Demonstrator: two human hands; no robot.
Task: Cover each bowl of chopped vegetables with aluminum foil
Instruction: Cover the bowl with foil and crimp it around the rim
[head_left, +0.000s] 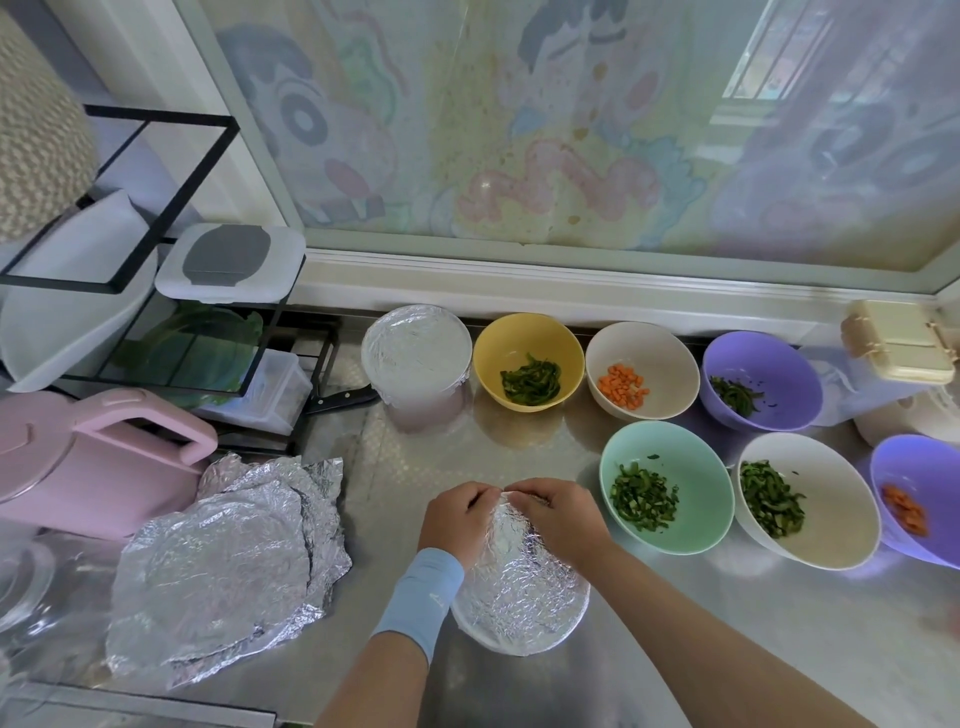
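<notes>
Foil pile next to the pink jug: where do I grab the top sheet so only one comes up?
Pinch the top sheet at its right edge, coming in from the right over the counter. The sheets lie fanned there, so its edge probably sits apart from those beneath. The pink jug crowds the left.

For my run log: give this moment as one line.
left hand: pinches crinkled aluminum foil sheet at far edge | right hand: same | covered: round foil-topped bowl at back | uncovered: mint-green round bowl of greens
</notes>
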